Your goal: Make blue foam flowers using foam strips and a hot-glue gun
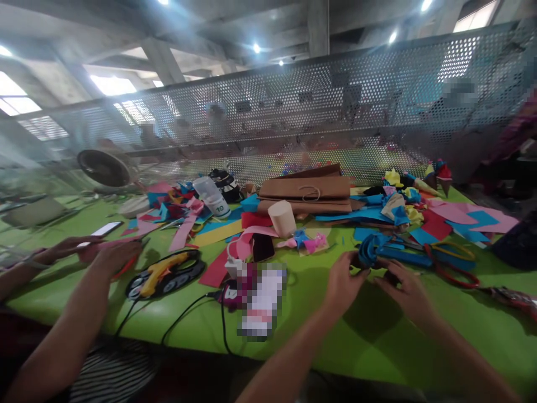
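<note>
A curled blue paper piece (368, 250), wound in ruffled layers, is held up just above the green table. My left hand (344, 280) grips it from the left, with the fingertips closed at its lower edge. From the right, my right hand (400, 284) has its thumb and fingers bent in a pinch at the paper's other side. Something dark shows between the hands under the curl, but its kind is unclear. Right behind the right hand lie a blue paper strip (409, 254) and scissors with red handles (459, 275).
A co-worker's hands (115, 257) handle pink paper at the left. A yellow glue gun (165, 273) rests on a black tray, near a phone (264, 302) and cables. Behind are a cream roll (282, 218), brown sheets (304, 193), a plastic cup (212, 197) and coloured scraps.
</note>
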The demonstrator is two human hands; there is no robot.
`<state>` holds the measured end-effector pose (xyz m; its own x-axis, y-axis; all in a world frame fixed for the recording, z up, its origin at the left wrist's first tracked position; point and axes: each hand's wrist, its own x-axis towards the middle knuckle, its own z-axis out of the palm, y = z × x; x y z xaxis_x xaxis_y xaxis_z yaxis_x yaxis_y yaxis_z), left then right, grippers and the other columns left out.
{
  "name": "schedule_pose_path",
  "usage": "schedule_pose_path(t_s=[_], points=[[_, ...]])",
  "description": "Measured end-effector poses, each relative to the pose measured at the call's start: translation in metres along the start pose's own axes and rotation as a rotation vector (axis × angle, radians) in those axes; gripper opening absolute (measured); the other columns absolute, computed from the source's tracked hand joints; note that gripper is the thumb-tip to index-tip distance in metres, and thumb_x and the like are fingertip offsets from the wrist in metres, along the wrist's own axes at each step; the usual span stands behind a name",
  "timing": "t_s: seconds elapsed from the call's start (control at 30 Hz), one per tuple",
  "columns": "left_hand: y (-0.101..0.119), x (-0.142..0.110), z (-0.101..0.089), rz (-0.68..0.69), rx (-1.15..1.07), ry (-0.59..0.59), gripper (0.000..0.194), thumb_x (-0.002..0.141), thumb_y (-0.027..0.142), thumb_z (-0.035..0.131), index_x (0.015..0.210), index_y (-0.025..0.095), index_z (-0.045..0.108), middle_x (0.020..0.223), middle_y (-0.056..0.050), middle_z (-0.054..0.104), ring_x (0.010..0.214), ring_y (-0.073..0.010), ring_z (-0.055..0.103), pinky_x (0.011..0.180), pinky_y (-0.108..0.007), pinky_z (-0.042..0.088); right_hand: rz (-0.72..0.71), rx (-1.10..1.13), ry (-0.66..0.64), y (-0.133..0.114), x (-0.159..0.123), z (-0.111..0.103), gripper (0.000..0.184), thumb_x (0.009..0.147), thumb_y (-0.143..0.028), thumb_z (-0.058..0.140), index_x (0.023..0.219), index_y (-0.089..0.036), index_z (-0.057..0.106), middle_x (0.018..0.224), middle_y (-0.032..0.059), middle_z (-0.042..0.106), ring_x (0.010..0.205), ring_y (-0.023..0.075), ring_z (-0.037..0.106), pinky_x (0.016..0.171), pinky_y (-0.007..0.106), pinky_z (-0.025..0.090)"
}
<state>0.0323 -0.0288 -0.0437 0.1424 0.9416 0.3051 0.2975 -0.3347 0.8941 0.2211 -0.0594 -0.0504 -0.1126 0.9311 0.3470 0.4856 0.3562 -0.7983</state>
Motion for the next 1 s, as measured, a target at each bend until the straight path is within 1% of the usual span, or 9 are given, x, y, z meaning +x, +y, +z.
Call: schedule_pose_path(t_s=[0.13, 0.23, 0.37, 0.5, 0.6, 0.7, 0.8, 0.9, 1.0], points=[[-0.001, -0.001, 0.002, -0.017, -0.029, -0.007, 0.028, 0.081, 0.014, 0.077, 0.107, 0.019, 0.067, 0.097, -0.004, 0.074, 0.09, -0.0205, 0.067, 0.083, -0.033, 0.051, -0.001, -0.008, -0.01, -0.001, 0.0, 0.0, 0.034, 0.097, -0.039, 0.063, 0.128, -0.026, 0.071, 0.113, 0.0081, 0.074, 0.074, 0.0207, 0.066, 0.064, 0.034, 0.055], [-0.001, 0.0, 0.004, -0.031, -0.066, -0.015, 0.027, 0.081, 0.014, 0.077, 0.105, 0.019, 0.066, 0.096, -0.004, 0.074, 0.087, -0.0193, 0.066, 0.081, -0.032, 0.051, 0.001, -0.007, -0.001, 0.001, 0.001, 0.0, 0.034, 0.095, -0.039, 0.064, 0.126, -0.026, 0.072, 0.118, 0.0095, 0.075, 0.077, 0.0221, 0.069, 0.066, 0.035, 0.056], [0.0, 0.002, 0.002, -0.085, -0.133, -0.035, 0.02, 0.081, 0.014, 0.076, 0.096, 0.018, 0.064, 0.093, -0.003, 0.072, 0.086, -0.0181, 0.065, 0.08, -0.031, 0.05, 0.028, -0.033, 0.02, 0.008, 0.001, -0.004, 0.033, 0.093, -0.04, 0.065, 0.122, -0.026, 0.075, 0.116, 0.0097, 0.077, 0.078, 0.0233, 0.071, 0.071, 0.037, 0.058], [0.0, 0.004, -0.001, -0.128, -0.163, -0.064, 0.022, 0.078, 0.014, 0.078, 0.095, 0.017, 0.063, 0.092, -0.001, 0.07, 0.087, -0.018, 0.063, 0.082, -0.031, 0.048, 0.101, 0.047, 0.139, 0.01, 0.005, -0.012, 0.031, 0.093, -0.048, 0.066, 0.111, -0.025, 0.078, 0.112, 0.009, 0.078, 0.094, 0.0269, 0.073, 0.082, 0.039, 0.058], [0.0, 0.003, 0.001, -0.108, -0.194, -0.08, 0.021, 0.078, 0.013, 0.077, 0.092, 0.018, 0.062, 0.089, 0.0, 0.068, 0.084, -0.0169, 0.061, 0.082, -0.03, 0.047, 0.126, 0.107, 0.228, 0.003, 0.008, -0.016, 0.032, 0.091, -0.05, 0.07, 0.106, -0.023, 0.078, 0.106, 0.0077, 0.077, 0.09, 0.0253, 0.071, 0.078, 0.037, 0.056], [0.0, 0.002, 0.004, -0.098, -0.208, -0.078, 0.021, 0.075, 0.009, 0.076, 0.089, 0.018, 0.061, 0.086, 0.001, 0.067, 0.082, -0.0158, 0.061, 0.079, -0.029, 0.047, 0.09, 0.108, 0.25, -0.007, 0.009, -0.015, 0.03, 0.09, -0.048, 0.071, 0.105, -0.023, 0.078, 0.102, 0.0063, 0.075, 0.079, 0.0209, 0.066, 0.068, 0.032, 0.053], [0.002, 0.002, 0.006, -0.127, -0.218, -0.061, 0.028, 0.073, 0.007, 0.077, 0.094, 0.018, 0.061, 0.088, 0.0, 0.068, 0.082, -0.0156, 0.062, 0.08, -0.029, 0.048, 0.031, 0.04, 0.25, -0.017, 0.005, -0.011, 0.024, 0.093, -0.047, 0.07, 0.101, -0.024, 0.074, 0.092, 0.0035, 0.07, 0.066, 0.017, 0.058, 0.06, 0.03, 0.047], [0.004, 0.0, 0.005, -0.098, -0.209, -0.064, 0.029, 0.075, 0.011, 0.079, 0.097, 0.018, 0.061, 0.088, -0.001, 0.068, 0.08, -0.0151, 0.061, 0.077, -0.028, 0.048, -0.082, -0.084, 0.26, -0.024, 0.001, -0.007, 0.019, 0.093, -0.043, 0.072, 0.093, -0.025, 0.069, 0.089, 0.0032, 0.067, 0.065, 0.0167, 0.057, 0.06, 0.031, 0.047], [0.005, -0.003, 0.005, -0.028, -0.204, -0.074, 0.023, 0.079, 0.017, 0.078, 0.095, 0.018, 0.061, 0.087, -0.002, 0.068, 0.078, -0.0146, 0.06, 0.075, -0.027, 0.047, -0.178, -0.198, 0.281, -0.029, 0.001, -0.006, 0.013, 0.097, -0.039, 0.069, 0.093, -0.026, 0.068, 0.092, 0.0048, 0.07, 0.072, 0.0191, 0.063, 0.065, 0.033, 0.05]])
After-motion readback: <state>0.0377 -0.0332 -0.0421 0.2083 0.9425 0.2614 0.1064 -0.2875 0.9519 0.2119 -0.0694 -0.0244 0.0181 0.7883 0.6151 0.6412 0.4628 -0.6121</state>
